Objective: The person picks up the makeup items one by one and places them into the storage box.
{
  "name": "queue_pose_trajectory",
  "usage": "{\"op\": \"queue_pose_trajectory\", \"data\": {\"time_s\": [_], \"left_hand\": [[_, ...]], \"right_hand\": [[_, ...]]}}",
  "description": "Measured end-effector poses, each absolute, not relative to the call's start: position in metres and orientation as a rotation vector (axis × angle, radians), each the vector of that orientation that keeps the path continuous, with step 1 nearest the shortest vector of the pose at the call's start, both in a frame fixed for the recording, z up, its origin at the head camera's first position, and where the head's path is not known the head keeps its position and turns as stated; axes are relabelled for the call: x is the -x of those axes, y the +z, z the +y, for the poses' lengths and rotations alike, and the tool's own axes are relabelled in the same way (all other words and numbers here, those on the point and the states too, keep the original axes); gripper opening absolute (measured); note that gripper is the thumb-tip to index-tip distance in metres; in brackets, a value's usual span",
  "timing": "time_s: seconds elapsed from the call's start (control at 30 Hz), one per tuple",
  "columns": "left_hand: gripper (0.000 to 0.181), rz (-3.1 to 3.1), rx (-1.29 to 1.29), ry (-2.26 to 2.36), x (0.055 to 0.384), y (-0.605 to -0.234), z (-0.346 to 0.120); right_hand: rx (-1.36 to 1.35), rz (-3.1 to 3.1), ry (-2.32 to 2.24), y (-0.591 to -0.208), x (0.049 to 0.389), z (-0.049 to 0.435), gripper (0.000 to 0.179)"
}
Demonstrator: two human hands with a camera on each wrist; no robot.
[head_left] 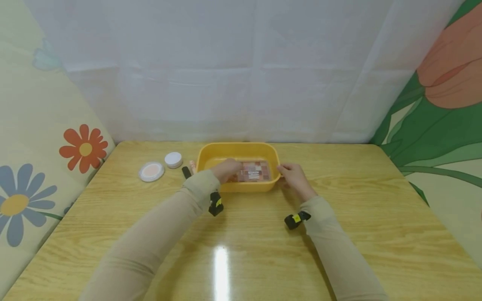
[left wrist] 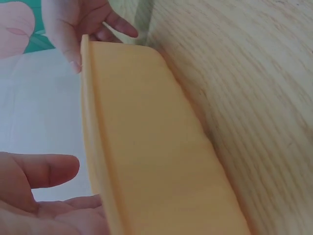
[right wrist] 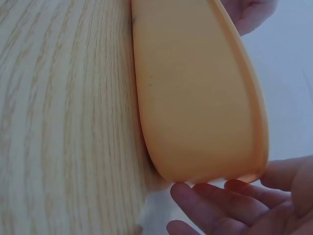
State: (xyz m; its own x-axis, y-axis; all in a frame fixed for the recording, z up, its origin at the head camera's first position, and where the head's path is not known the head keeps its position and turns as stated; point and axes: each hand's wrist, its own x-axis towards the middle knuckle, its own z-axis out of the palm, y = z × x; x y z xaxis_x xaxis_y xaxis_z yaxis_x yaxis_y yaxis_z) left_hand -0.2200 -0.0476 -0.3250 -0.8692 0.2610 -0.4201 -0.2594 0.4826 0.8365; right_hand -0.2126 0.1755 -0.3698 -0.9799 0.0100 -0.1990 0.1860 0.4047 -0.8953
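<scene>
A yellow plastic basin (head_left: 238, 146) stands on the table near its back edge. Inside it, towards the right, lies a flat box with a pink and brown checked pattern (head_left: 254, 171). My left hand (head_left: 227, 169) reaches over the near rim into the basin, beside the left end of that box. In the left wrist view its thumb (left wrist: 51, 170) is straight and apart from the fingers, whose tips the basin wall hides. At the basin's right end my right hand (head_left: 295, 177) grips the rim, with its fingertips (right wrist: 182, 192) against the outer wall.
Left of the basin are a round clear-rimmed container with a pale pink centre (head_left: 151, 172), a round white jar (head_left: 173, 160), a black stick-like item (head_left: 186, 172) and a small pink item (head_left: 193, 166). A white cloth (head_left: 241, 83) hangs behind the table.
</scene>
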Motion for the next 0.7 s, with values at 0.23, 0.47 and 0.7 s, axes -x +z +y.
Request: {"op": "queue_pose_trajectory", "data": {"time_s": [0.23, 0.47, 0.7], "left_hand": [[0.055, 2.260, -0.063, 1.338, 0.216, -0.318, -0.063], [0.050, 2.297, -0.034, 1.377, 0.212, -0.311, -0.067], [0.048, 2.330, -0.041, 1.416, 0.208, -0.310, -0.070]], "right_hand": [[-0.164, 2.478, -1.630, -0.370, 0.213, 0.176, 0.039], [-0.176, 2.466, -1.651, -0.370, 0.213, 0.176, 0.040], [-0.186, 2.470, -1.651, -0.370, 0.213, 0.176, 0.039]]}}
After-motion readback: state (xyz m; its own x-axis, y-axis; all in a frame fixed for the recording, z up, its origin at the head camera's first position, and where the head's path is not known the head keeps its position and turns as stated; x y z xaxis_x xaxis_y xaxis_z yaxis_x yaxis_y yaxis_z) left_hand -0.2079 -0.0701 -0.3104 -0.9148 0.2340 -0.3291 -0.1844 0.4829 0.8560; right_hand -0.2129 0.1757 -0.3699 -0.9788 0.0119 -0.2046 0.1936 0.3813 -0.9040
